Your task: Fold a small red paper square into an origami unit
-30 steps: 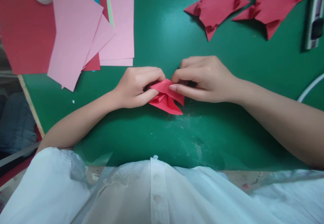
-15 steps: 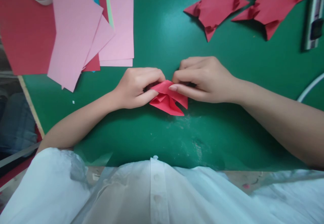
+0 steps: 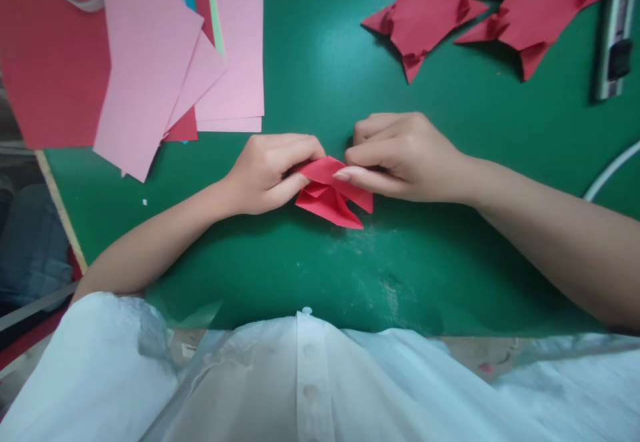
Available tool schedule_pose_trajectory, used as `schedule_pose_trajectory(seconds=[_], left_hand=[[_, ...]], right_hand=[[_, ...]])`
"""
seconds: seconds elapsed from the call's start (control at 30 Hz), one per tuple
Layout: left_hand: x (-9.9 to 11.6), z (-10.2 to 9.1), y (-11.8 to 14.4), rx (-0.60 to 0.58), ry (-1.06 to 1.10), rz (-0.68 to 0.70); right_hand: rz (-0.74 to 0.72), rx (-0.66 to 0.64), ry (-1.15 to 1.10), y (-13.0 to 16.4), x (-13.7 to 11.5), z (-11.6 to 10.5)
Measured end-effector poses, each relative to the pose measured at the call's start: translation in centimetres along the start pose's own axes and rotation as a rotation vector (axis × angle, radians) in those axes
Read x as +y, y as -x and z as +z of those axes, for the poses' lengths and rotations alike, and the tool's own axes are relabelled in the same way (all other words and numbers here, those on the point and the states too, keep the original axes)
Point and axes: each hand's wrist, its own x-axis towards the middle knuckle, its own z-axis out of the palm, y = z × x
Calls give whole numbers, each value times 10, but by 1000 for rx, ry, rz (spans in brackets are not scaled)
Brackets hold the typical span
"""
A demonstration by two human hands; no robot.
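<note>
- Red fold (image 3: 333, 195) is pinched by left hand (image 3: 270, 172) and right hand (image 3: 400, 155), fingers curled.
- Green mat (image 3: 320, 62) beneath; pink sheets (image 3: 165, 55) far left.

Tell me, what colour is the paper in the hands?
Red paper, seen in the head view.

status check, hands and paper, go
Left hand and right hand both pinching the small folded red paper piece over the green mat. Pink paper sheets far left, apart. Nothing obstructing.
</note>
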Motion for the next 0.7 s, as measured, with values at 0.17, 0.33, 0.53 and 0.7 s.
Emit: schedule_pose_trajectory(seconds=[0.17,0.33,0.53,0.7], left_hand=[[-1,0,0,10,14,-13],[-1,-1,0,2,25,-25],[-2,0,1,3,28,-17],[-3,1,2,-27,-3,-12]], right_hand=[[-3,10,-7,0,0,0],[4,26,-1,1,0,0],[15,11,23,1,-1,0],[45,-33,36,1,-1,0]])
